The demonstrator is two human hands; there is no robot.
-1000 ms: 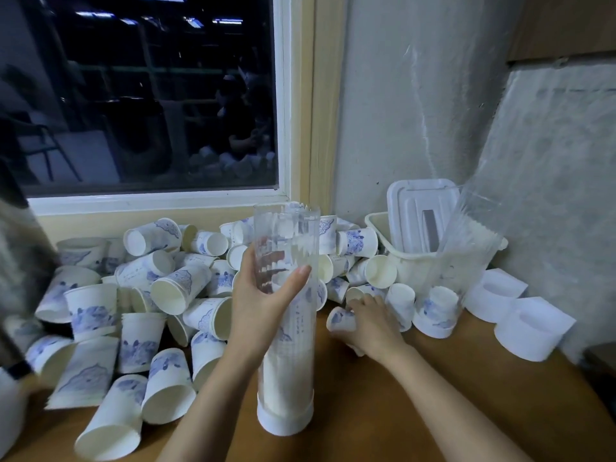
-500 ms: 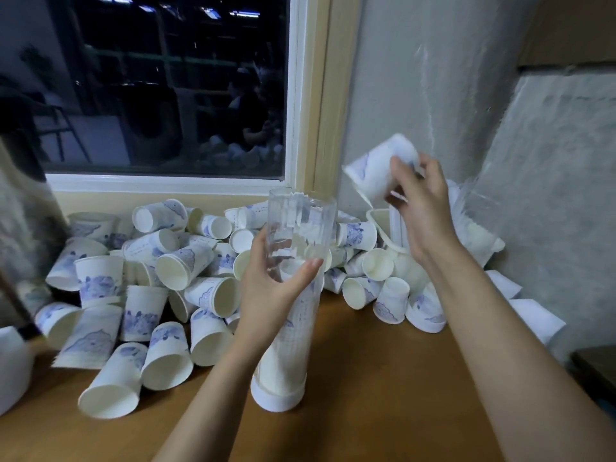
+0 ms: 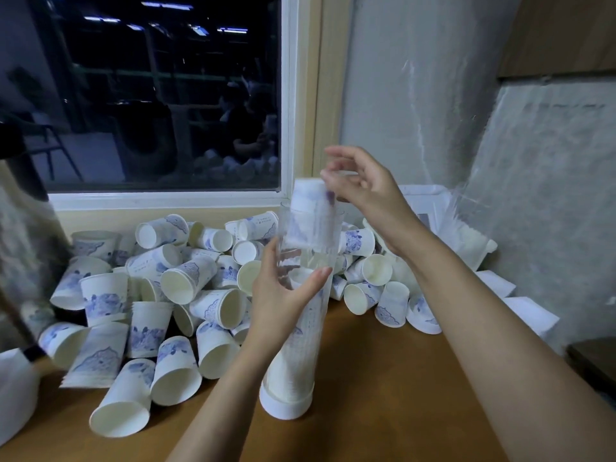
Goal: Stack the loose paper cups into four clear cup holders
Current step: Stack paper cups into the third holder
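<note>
The cup holder [image 3: 295,348], a clear tube, is standing on the wooden table [image 3: 383,395] on its white base cap [image 3: 285,406], leaning slightly.

The left hand [image 3: 283,298] is gripping the holder at mid-height, with fingers and thumb wrapping around the tube.

A stack of nested cups [image 3: 293,375] is filling the lower part of the holder.

One paper cup [image 3: 308,208], turned upside down, is sitting in the mouth of the holder, its lower half inside the tube and its base showing above the rim. The cup is blurred.

The right hand [image 3: 363,185] is hovering just above and to the right of the holder's mouth, fingers loosely spread. One fingertip is meeting the cup's upper corner; whether the hand is pinching the cup cannot be told.

Loose cups [image 3: 173,285] are lying in a pile to the left of and behind the holder, with a few more [image 3: 376,270] to its right.
</note>
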